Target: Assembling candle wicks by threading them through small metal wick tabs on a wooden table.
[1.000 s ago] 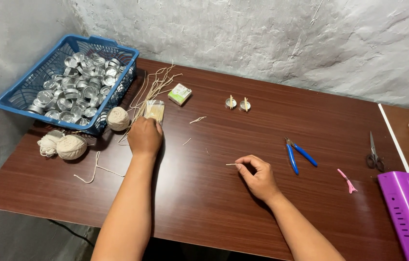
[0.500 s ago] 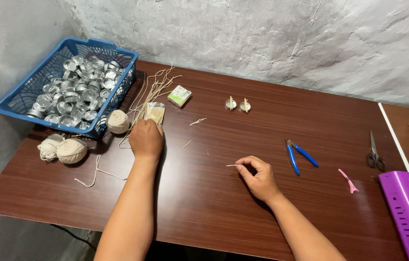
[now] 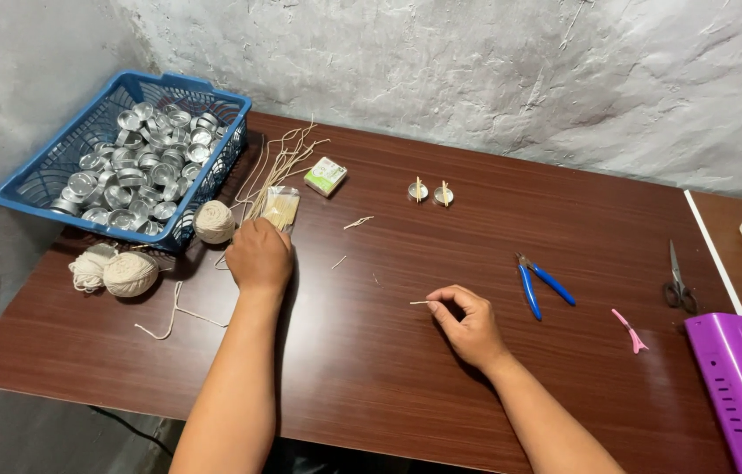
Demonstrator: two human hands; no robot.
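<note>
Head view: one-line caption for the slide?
Left hand reaches the packet of short sticks beside the blue basket; right hand pinches one thin stick.

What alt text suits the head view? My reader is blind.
A left hand rests on a small packet of sticks while the right hand pinches a short stick on a brown table, near a blue basket of metal cups.

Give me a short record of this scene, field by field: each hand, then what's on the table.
left hand: resting on a clear packet of small sticks
right hand: pinching a thin stick
basket: blue, full of metal cups
string balls: left of the left hand
pliers: blue handles, right of the right hand
table: dark wood
</note>
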